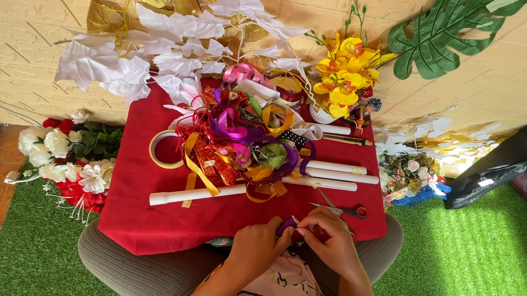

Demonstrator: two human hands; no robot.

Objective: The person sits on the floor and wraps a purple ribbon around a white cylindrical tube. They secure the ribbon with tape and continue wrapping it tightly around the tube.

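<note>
left hand (256, 245) + right hand (331, 240): pinching glossy purple ribbon (286, 225) | steel scissors (341, 208) near

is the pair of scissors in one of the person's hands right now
No, the scissors lie on the red cloth just beyond the right hand, and both hands pinch a purple ribbon piece.

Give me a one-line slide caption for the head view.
Both hands, left hand and right hand, pinch purple ribbon beside scissors on red cloth.
</note>
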